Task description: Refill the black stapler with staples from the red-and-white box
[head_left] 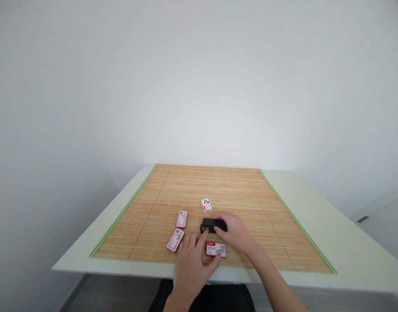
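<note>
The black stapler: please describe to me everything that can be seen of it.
The black stapler has a thick upper arm over a base that juts out slightly at the left; it looks like plastic, perhaps partly metal. It sits crosswise on the bamboo mat, apparently upright. The right hand grasps its right end, covering part; the left hand reaches its near side, contact unclear.

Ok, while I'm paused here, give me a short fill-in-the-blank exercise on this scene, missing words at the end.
1. The stapler under the right hand is ____ in colour.
2. The left hand has its ____ at the lower edge of the box on the near side of the stapler.
3. Counting every one in view, ____ small boxes lie on the mat.
4. The mat is trimmed in ____ along its left and right sides.

Missing words: black; thumb; four; green.
</note>
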Tool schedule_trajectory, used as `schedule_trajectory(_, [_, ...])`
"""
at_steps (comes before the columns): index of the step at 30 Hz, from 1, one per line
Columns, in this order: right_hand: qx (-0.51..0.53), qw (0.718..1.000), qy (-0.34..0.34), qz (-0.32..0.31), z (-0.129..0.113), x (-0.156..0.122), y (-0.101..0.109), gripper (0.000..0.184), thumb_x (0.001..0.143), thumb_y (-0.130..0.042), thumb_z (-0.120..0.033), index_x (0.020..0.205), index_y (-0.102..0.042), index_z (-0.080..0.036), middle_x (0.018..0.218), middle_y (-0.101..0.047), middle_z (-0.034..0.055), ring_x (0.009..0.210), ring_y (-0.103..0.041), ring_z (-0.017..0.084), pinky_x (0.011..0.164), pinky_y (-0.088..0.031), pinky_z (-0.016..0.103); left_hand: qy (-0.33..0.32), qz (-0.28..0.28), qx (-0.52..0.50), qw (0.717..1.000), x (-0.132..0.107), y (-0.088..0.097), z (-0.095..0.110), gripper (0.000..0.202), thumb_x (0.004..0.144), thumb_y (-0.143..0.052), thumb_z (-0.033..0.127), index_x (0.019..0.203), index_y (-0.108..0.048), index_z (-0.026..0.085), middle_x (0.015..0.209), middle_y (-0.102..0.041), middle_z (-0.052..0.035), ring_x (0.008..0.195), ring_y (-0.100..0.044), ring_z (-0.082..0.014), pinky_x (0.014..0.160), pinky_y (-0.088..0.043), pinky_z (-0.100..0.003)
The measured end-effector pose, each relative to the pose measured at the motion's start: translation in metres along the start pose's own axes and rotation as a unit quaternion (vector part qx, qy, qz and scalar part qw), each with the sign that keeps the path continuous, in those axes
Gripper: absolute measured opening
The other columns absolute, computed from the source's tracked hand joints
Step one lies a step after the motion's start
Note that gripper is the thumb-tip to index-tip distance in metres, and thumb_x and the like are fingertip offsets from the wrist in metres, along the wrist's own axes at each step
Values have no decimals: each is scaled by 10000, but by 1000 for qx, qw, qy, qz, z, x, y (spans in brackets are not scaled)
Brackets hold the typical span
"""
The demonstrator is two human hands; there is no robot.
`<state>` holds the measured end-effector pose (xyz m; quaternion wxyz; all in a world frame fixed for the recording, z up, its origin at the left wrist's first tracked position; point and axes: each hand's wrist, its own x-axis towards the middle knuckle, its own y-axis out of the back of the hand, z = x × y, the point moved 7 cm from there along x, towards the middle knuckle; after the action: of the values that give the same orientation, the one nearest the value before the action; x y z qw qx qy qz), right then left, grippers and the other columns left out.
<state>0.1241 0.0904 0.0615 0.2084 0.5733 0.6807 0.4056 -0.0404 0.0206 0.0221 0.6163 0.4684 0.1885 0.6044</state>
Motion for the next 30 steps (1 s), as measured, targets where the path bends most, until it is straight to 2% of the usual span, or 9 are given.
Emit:
schedule_trajectory(4, [38,997,-37,48,24,-11,7,293,853,-641,-228,1139,-702,-217,1080,-699,52,1000,-625,213,909,-461,327,-31,-36,-4,999,1,-1,5,385,890,-700,441,1266,-661,370,1199,-661,-33,1095,-571,-292,952,-437,-446])
schedule_trajectory(7, [51,992,-68,91,36,-23,2,311,884,-592,-250,1180,-683,-219,1081,-687,53,970,-629,210,872,-473,318,10,-5,17,1000,0,1,1,193,905,-680,411,1077,-706,326,1093,-684,-34,1077,-567,-302,964,-406,-475])
schedule_trajectory(13, [68,984,-80,147,43,-38,-9,263,925,-534,-290,1125,-687,-211,1066,-662,67,1000,-629,232,907,-473,334,84,70,85,990,-6,20,-18,257,910,-631,349,1161,-663,301,1129,-658,-77,1140,-536,-344,1035,-356,-540])
schedule_trajectory(17, [74,983,-83,144,45,-38,-9,247,919,-541,-309,1083,-694,-205,1031,-659,70,962,-634,233,875,-480,334,115,91,121,982,-3,39,-46,199,875,-656,389,1025,-669,260,1246,-614,-109,1181,-521,-371,1057,-347,-597])
schedule_trajectory(18, [73,983,-86,143,46,-38,-9,247,918,-542,-315,1076,-696,-204,1023,-659,70,952,-634,234,866,-482,334,105,95,117,983,-1,42,-51,226,863,-665,393,1036,-660,247,1307,-593,-117,1222,-508,-375,1071,-351,-596])
schedule_trajectory(20, [72,983,-90,143,47,-38,-9,257,919,-540,-325,1082,-698,-206,1022,-662,69,949,-635,234,862,-483,335,69,103,99,987,5,43,-59,362,862,-660,385,1184,-620,224,1443,-529,-127,1332,-464,-366,1117,-356,-570])
schedule_trajectory(24, [80,983,-78,145,49,-38,-10,284,924,-535,-347,1112,-701,-215,1056,-672,70,987,-638,237,892,-483,340,-14,78,85,993,19,29,-67,682,928,-583,359,1559,-358,231,1632,-385,-101,1502,-343,-309,1225,-296,-521])
schedule_trajectory(27, [90,982,-71,148,51,-39,-11,289,924,-539,-358,1119,-706,-226,1068,-682,66,992,-643,234,888,-488,336,-52,29,90,994,26,11,-74,698,983,-511,372,1627,-267,260,1673,-335,-65,1535,-321,-281,1241,-301,-494])
schedule_trajectory(30, [95,982,-67,152,55,-39,-10,274,914,-555,-357,1102,-714,-236,1068,-691,57,983,-649,229,879,-494,330,-39,17,94,995,30,5,-90,678,1012,-462,393,1641,-240,275,1684,-313,-43,1529,-343,-271,1234,-321,-491])
